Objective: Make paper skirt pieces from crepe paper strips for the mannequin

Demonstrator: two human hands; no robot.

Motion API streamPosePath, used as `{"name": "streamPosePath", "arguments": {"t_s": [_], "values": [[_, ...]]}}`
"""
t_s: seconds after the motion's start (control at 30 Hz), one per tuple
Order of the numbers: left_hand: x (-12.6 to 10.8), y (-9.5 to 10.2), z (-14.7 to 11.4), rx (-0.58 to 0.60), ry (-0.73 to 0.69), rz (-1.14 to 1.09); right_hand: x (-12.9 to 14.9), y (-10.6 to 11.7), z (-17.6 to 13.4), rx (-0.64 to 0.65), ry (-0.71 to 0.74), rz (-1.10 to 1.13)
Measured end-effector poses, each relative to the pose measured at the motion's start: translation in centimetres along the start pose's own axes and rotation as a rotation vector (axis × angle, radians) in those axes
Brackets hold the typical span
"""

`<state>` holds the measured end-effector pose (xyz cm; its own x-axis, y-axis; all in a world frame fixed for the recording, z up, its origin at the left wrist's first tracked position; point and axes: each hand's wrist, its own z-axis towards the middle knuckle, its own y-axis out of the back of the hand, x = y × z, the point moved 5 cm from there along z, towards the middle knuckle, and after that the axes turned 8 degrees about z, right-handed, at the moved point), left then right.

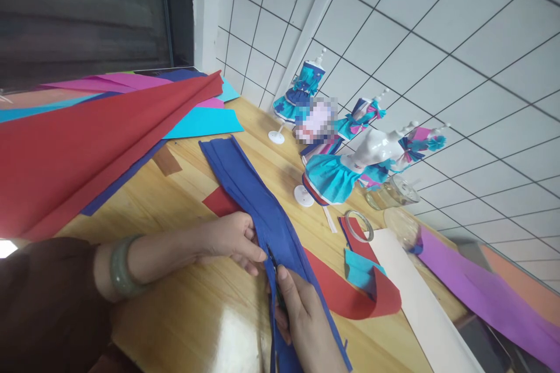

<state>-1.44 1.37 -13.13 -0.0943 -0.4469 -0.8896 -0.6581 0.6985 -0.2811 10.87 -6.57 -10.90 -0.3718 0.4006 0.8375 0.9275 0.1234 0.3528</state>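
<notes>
A long strip of dark blue crepe paper (280,215) lies slantwise over the wooden table. My left hand (238,242) pinches its near left edge, thumb pointing at the cut. In my right hand (301,309) is a pair of dark scissors (272,257), the fingers wrapped round the handles and mostly hiding them. The blades lie on the blue paper just beside my left thumb. A narrow blue strip hangs apart along the left edge, below the scissors. Under the blue paper runs a curved red paper strip (345,294).
Large red paper (87,151) covers other coloured sheets at the left. Small dress forms in paper dresses (332,178) stand at the back, near a clear tape roll (359,225) and a glass jar (394,193). White paper (420,297) and purple paper (485,285) lie at the right.
</notes>
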Motion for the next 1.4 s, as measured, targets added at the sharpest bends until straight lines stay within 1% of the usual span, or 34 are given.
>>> {"name": "streamPosePath", "arguments": {"t_s": [0.17,0.43,0.53,0.67,0.83,1.0,1.2,1.33,1.4], "values": [[0.0,0.1,0.0,-0.009,-0.006,-0.023,-0.1,-0.2,0.1,0.029,0.007,0.01],[0.1,0.1,0.1,0.016,0.003,-0.02,-0.5,-0.3,0.4,0.074,-0.001,0.023],[-0.1,0.3,0.0,0.024,0.013,-0.016,-0.5,-0.2,0.4,0.049,0.008,0.02],[-0.3,1.0,0.0,0.007,0.019,-0.016,-0.4,0.0,0.4,0.013,0.071,0.016],[-0.4,1.4,0.4,-0.034,-0.007,-0.014,-1.2,-0.1,0.5,0.008,0.052,0.01],[-0.3,1.4,0.7,-0.051,-0.011,-0.017,-0.4,0.3,0.2,-0.039,0.108,-0.003],[0.0,1.1,0.8,-0.035,-0.015,-0.034,-0.4,0.1,-0.1,-0.097,0.044,0.072],[0.3,1.1,0.9,-0.042,-0.009,-0.04,-0.4,0.1,-0.1,-0.124,0.043,0.042],[0.3,1.1,0.8,-0.04,0.002,-0.038,-0.4,0.0,0.0,-0.107,0.047,0.021]]}}
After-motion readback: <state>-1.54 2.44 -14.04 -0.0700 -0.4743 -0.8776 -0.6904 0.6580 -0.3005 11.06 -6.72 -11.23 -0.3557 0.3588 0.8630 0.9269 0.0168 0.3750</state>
